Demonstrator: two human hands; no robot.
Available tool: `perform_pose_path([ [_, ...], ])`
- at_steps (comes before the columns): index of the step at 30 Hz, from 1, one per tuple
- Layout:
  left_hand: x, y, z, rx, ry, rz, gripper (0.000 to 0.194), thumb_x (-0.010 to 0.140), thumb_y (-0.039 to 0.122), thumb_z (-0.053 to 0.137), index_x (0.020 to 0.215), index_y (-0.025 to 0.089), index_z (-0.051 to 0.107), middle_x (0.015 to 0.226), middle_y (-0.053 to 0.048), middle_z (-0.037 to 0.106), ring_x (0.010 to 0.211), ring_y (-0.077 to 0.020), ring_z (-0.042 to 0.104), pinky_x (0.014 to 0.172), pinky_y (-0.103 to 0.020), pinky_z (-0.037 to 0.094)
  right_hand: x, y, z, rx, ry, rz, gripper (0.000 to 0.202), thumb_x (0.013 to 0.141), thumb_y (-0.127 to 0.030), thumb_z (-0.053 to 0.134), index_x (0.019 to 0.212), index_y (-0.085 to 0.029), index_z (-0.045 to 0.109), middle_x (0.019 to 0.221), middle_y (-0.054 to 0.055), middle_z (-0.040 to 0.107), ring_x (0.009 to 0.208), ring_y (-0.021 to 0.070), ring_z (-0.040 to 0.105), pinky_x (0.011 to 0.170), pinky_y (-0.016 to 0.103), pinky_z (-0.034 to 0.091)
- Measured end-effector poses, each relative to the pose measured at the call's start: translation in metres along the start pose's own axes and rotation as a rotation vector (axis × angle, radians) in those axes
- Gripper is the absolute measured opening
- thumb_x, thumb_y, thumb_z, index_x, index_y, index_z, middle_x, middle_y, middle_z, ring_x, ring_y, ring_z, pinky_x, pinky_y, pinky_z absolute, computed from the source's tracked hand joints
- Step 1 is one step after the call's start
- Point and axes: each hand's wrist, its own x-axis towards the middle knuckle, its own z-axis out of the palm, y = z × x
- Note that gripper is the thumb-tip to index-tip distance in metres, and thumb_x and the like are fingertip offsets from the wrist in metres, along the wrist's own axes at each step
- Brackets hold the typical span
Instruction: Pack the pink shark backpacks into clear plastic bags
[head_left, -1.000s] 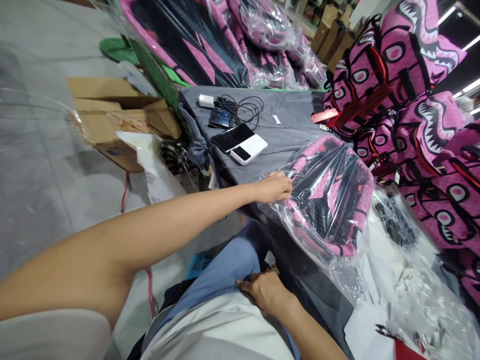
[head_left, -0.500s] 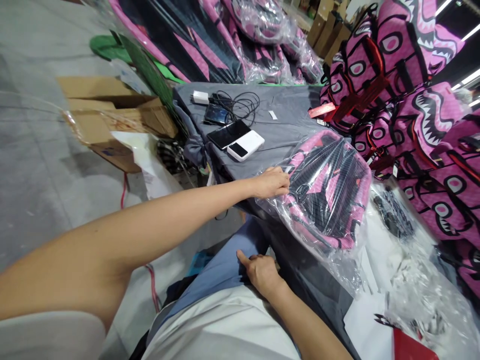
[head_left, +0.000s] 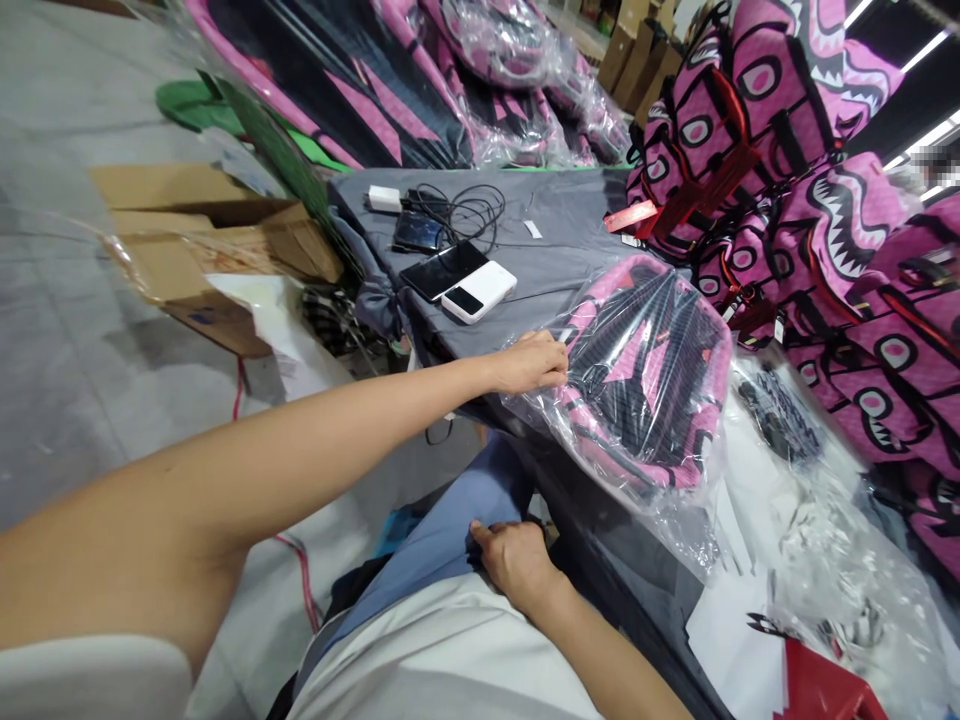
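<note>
My left hand [head_left: 531,362] is closed at the left edge of a clear plastic bag [head_left: 559,415], fingers curled on the film. Inside that bag lies a pink and black backpack [head_left: 637,375], its dark panel facing up, on the grey cloth-covered table [head_left: 570,255]. My right hand [head_left: 517,560] rests on my blue-trousered thigh, thumb held apart from the other fingers, which are partly hidden; I see nothing in it. Just beyond my left hand are a white power bank [head_left: 480,291] and a dark phone [head_left: 444,271].
Pink shark-face backpacks [head_left: 840,230] are piled at the right. More plastic-wrapped pink pieces [head_left: 375,90] lie at the far side. A charger cable [head_left: 480,205] coils on the table. Left on the floor stands an open carton [head_left: 202,240]. Small black snips [head_left: 765,625] lie lower right.
The whole view has shifted slightly, so things sit a little further left. My left hand stays on the plastic bag. My right thumb has drawn in a little against the thigh.
</note>
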Motion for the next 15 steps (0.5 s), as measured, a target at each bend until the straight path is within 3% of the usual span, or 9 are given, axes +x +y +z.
perform_pose_path([
  [3,0.0,0.0,0.0,-0.01,-0.013,-0.003,0.021,0.092,0.032,0.054,0.084,0.021,0.068,0.096,-0.004,0.066,0.097,-0.023,0.05,0.094,-0.038,0.034,-0.003,0.0,0.001,0.018,0.02,-0.02,0.026,0.093,-0.018,0.054,0.115,-0.02,0.068,0.098,0.009,0.077,0.089,0.0238,0.075,0.071,0.029,0.054],
  [5,0.0,0.001,-0.001,-0.016,-0.014,-0.008,0.02,0.092,0.032,0.054,0.084,0.02,0.069,0.097,-0.005,0.067,0.098,-0.0233,0.05,0.094,-0.038,0.034,-0.003,0.0,0.002,0.028,0.042,-0.014,0.036,0.092,-0.016,0.053,0.126,-0.02,0.064,0.099,0.01,0.077,0.09,0.0235,0.075,0.073,0.029,0.055],
  [8,-0.001,0.001,0.0,-0.023,-0.006,-0.02,0.019,0.092,0.031,0.055,0.084,0.021,0.069,0.098,-0.005,0.067,0.1,-0.0242,0.05,0.093,-0.038,0.033,-0.001,0.002,0.004,0.068,0.048,0.036,0.071,0.088,-0.014,0.055,0.156,-0.01,0.035,0.102,0.014,0.078,0.09,0.0266,0.075,0.075,0.033,0.056],
  [10,-0.001,0.0,0.001,-0.027,0.001,-0.025,0.018,0.091,0.031,0.055,0.084,0.022,0.069,0.099,-0.004,0.067,0.102,-0.0245,0.049,0.093,-0.038,0.033,0.001,0.003,0.003,0.119,0.025,0.068,0.078,0.088,-0.014,0.054,0.16,-0.009,0.026,0.106,0.015,0.077,0.093,0.0285,0.074,0.079,0.036,0.057],
  [13,-0.001,-0.001,0.001,-0.038,0.0,-0.022,0.018,0.091,0.032,0.055,0.084,0.023,0.069,0.099,-0.003,0.068,0.103,-0.0237,0.049,0.094,-0.038,0.033,0.002,0.007,0.001,0.213,0.002,0.053,0.068,0.089,-0.015,0.052,0.156,-0.023,0.042,0.115,0.01,0.077,0.101,0.0266,0.073,0.087,0.036,0.056],
  [15,-0.001,0.0,0.0,-0.05,-0.01,-0.019,0.019,0.091,0.032,0.055,0.084,0.022,0.069,0.098,-0.003,0.069,0.101,-0.0229,0.051,0.095,-0.038,0.033,-0.002,0.011,0.001,0.363,-0.005,-0.057,0.055,0.088,-0.014,0.051,0.141,-0.029,0.061,0.117,0.005,0.076,0.104,0.0218,0.072,0.093,0.031,0.053],
])
